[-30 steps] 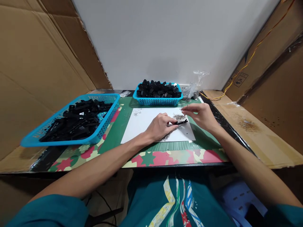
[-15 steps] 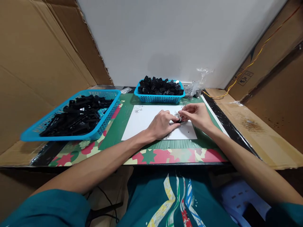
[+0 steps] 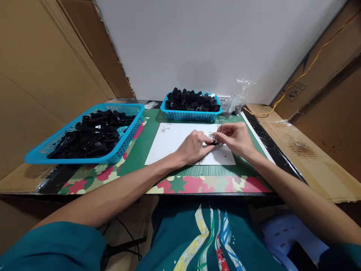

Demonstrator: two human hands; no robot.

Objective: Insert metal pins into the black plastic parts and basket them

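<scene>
Left hand clamped on black part over white paper, just right of frame center, right hand pinching thin tool at it, seemingly mid fine work needing a steady hold.

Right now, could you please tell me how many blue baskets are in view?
2: a larger basket on the left, and a smaller basket at the back, by the wall.

In peered the head camera, forward and down from close above the teal shirt, left hand and right hand mid-view, wall beyond the desk!
</scene>
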